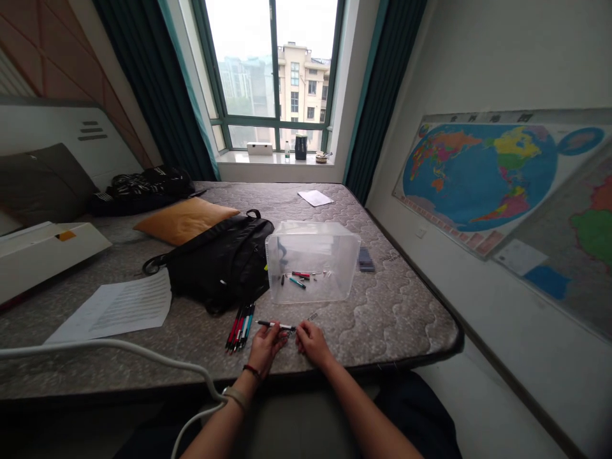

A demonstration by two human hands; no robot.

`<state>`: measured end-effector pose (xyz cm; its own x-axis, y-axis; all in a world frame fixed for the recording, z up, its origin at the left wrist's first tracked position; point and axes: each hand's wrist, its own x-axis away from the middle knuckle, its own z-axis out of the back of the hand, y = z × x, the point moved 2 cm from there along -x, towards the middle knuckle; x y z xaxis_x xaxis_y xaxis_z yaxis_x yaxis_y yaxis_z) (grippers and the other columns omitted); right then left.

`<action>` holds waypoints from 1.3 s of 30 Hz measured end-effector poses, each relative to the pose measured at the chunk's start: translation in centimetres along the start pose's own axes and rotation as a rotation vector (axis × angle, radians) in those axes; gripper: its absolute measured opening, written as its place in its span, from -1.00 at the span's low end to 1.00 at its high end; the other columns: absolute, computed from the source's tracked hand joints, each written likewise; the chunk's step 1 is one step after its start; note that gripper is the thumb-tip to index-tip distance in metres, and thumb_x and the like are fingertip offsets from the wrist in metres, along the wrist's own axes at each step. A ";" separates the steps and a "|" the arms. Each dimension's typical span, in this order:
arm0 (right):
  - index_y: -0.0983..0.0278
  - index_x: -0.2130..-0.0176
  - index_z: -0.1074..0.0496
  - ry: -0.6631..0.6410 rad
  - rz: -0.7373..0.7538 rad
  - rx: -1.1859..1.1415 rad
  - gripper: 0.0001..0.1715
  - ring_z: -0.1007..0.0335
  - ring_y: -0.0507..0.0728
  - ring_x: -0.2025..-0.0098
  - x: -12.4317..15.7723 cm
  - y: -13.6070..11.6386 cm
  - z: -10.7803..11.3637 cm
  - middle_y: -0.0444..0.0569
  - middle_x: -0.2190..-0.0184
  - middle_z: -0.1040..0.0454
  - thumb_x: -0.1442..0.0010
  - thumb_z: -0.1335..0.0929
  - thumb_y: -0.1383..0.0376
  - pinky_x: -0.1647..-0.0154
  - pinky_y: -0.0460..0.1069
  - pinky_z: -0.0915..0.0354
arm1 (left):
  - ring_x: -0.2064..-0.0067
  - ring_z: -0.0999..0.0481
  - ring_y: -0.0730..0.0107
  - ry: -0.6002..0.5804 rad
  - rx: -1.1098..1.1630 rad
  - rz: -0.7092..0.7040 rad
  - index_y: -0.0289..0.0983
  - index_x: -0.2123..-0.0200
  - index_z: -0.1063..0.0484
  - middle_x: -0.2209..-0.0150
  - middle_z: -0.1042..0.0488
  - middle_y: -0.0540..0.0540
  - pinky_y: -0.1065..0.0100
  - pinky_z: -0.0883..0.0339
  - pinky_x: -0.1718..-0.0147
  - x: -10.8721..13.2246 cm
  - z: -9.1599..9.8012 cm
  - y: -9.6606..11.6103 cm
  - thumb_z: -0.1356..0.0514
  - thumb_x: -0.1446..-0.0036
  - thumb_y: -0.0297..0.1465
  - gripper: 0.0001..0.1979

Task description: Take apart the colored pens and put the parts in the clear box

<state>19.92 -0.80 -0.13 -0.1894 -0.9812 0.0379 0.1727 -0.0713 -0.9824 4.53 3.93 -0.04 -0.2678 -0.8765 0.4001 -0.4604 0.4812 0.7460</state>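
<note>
A slim black-and-white pen [276,326] lies level just above my hands on the quilted mattress [382,319]. My left hand [265,349] grips its barrel, and the fingertips of my right hand [312,343] pinch its right end. Left of my hands lies a bundle of red, black and teal pens [240,327]. Beyond them stands a transparent plastic box [313,252], with small red, teal and black pen parts [296,278] visible through its wall.
A black backpack [220,261] touches the box's left side. Printed paper [117,307] lies further left, and a white cable [109,345] crosses the mattress's near edge. A dark flat item [366,259] lies right of the box. A wall map [482,178] hangs right.
</note>
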 end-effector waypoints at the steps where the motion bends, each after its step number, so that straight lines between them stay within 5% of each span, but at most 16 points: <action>1: 0.23 0.41 -0.30 -0.004 -0.004 -0.011 -0.59 -0.31 0.00 0.64 0.0 0.0 -0.1 -0.18 0.58 -0.41 -0.25 -0.26 -0.03 0.61 -0.12 -0.21 | 0.38 -0.60 0.41 -0.004 0.007 0.001 -0.27 0.23 -0.38 0.32 -0.55 -0.05 0.41 -0.53 0.38 0.0 0.0 0.0 -0.45 0.07 -0.32 -0.62; 7: 0.24 0.38 -0.33 0.084 -0.033 0.149 -0.57 -0.37 0.04 0.59 -2.4 -0.8 2.5 -0.13 0.55 -0.44 -0.27 -0.21 -0.03 0.55 -0.09 -0.26 | 0.36 -0.62 0.31 -0.055 0.064 0.010 -0.24 0.27 -0.28 0.31 -0.59 -0.13 0.33 -0.52 0.36 0.1 0.0 0.1 -0.38 -0.01 -0.22 -0.63; 10: 0.26 0.37 -0.42 0.231 0.066 0.499 -0.72 -0.44 0.10 0.41 -6.6 -2.2 6.0 -0.05 0.46 -0.51 -0.23 -0.29 0.12 0.33 -0.05 -0.30 | 0.39 -0.62 0.27 -0.084 0.078 0.005 -0.24 0.31 -0.25 0.34 -0.60 -0.16 0.28 -0.51 0.38 0.3 0.0 0.3 -0.31 -0.06 -0.13 -0.63; 14: 0.31 0.17 -0.48 0.256 -0.005 0.859 -0.78 -0.46 0.16 0.17 -13.3 -3.7 9.5 0.07 0.24 -0.54 -0.18 -0.36 0.27 0.14 -0.05 -0.27 | 0.55 -0.51 0.38 -0.114 0.048 -0.026 -0.23 0.35 -0.26 0.50 -0.53 -0.01 0.25 -0.50 0.43 0.4 -0.1 0.2 -0.27 -0.06 -0.04 -0.60; 20: 0.31 0.22 -0.51 0.193 -0.093 1.015 -0.84 -0.43 0.16 0.14 -17.9 -3.2 9.4 0.14 0.13 -0.49 -0.16 -0.40 0.31 0.14 -0.04 -0.24 | 0.72 -0.20 0.59 -0.126 -0.176 -0.162 -0.29 0.35 -0.43 0.72 -0.20 0.18 0.47 -0.31 0.61 0.3 -0.3 -0.3 -0.19 -0.10 0.03 -0.55; 28: 0.28 0.23 -0.52 -0.001 0.019 0.982 -0.87 -0.45 0.12 0.18 -16.0 -4.0 8.1 0.06 0.19 -0.54 -0.22 -0.35 0.33 0.14 -0.05 -0.25 | 0.67 -0.11 0.58 -0.146 -0.259 -0.169 -0.34 0.28 -0.56 0.73 -0.07 0.19 0.47 -0.24 0.61 0.4 -0.3 -0.3 -0.24 -0.06 -0.01 -0.53; 33: 0.22 0.26 -0.56 -0.421 0.255 0.731 -0.86 -0.47 0.09 0.32 -10.9 -7.6 7.1 -0.07 0.37 -0.58 -0.19 -0.38 0.27 0.21 -0.05 -0.30 | 0.65 -0.26 0.53 -0.125 -0.409 -0.222 -0.34 0.28 -0.60 0.70 -0.23 0.12 0.49 -0.18 0.63 0.7 -0.4 -0.1 -0.26 -0.04 -0.03 -0.54; 39: 0.21 0.22 -0.59 -0.584 0.315 0.722 -0.82 -0.47 0.12 0.19 -8.5 -11.6 6.8 -0.05 0.26 -0.59 -0.20 -0.37 0.30 0.11 -0.02 -0.30 | 0.63 -0.38 0.48 -0.121 -0.608 -0.300 -0.30 0.30 -0.63 0.59 -0.43 0.03 0.49 -0.13 0.63 1.7 -1.0 0.2 -0.20 -0.10 -0.03 -0.56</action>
<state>26.13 7.16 12.24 0.4413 -0.8947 0.0690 0.7202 0.3072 -0.6221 4.85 2.52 1.31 -0.3120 -0.9454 0.0941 0.0182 0.0930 0.9955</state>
